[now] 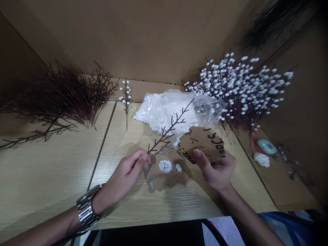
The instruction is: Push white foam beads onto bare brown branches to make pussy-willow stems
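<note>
In the head view, a bare brown twig (164, 136) is being pinched near its lower end by the left hand (133, 167), with thumb and fingers clamped together on it. The twig is being pointed up and to the right, over a bag of white balls (171, 106). A metal watch (88, 206) is being worn on the left wrist.

A piece of cardboard (205, 143) with black handwriting is being gripped by the right hand (216, 171); the thumb is being pressed on top, while the other fingers are being mostly hidden underneath. Between the hands, a brown sheet (176, 181) is being carried by the desk (46, 171), and dabs of white paste (165, 166) are being held on it.

At the back, the bag is being flanked by a single twig with white balls (126, 95) on its left and a large bunch of white-balled twigs (230, 82) on its right. The far left is being filled by a heap of bare twigs (69, 94). At the right, a pale green oval object (266, 146) is being neighboured by a white crumpled lump (261, 159).
</note>
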`<state>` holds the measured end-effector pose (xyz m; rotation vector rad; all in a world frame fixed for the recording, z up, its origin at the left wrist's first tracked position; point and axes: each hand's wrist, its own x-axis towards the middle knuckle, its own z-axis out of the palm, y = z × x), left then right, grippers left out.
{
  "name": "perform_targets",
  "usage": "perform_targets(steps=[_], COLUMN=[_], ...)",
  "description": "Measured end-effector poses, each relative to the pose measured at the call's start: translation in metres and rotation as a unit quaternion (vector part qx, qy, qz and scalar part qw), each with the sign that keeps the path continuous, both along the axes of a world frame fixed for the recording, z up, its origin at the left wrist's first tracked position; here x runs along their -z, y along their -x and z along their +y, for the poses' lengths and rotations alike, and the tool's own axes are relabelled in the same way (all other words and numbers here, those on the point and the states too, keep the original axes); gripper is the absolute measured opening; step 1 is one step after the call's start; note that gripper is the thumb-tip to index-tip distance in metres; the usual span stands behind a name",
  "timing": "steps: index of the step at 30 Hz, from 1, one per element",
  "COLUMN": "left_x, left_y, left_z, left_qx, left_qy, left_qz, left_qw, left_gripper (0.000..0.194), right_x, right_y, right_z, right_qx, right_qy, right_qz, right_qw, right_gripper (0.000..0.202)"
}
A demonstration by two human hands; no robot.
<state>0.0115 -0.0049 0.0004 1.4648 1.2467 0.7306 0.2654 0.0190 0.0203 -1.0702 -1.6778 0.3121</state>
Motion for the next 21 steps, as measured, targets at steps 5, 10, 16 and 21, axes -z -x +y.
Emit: perform_targets(steps=[5, 10, 16, 21], left_x=[0.000, -0.001, -0.001, 0.002], left_y=[-0.001, -0.001, -0.001, -0.001], left_z=[0.000, 0.001, 0.001, 0.001], left_qx=[0.006, 0.007, 0.004, 0.017], left_qy=[-0.009, -0.017, -0.016, -0.022], left_qz=[0.004, 0.001, 0.010, 0.018], left_qw=[1.000, 1.000, 1.000, 0.999], left_gripper=[0.032, 0.032, 0.032, 0.032], right_x=[0.000, 0.001, 0.005, 0.004], right_y=[0.006, 0.004, -0.004, -0.004], right_z=[0.001, 0.003, 0.003, 0.001], right_qx=[-0.011, 0.020, 0.069, 0.063], right_qy=[0.025, 0.036, 0.008, 0.028], right_qz=[-0.039, -0.044, 0.016, 0.036], right_qw=[0.999, 0.998, 0.997, 0.997], right_gripper=[0.032, 0.036, 0.032, 0.029])
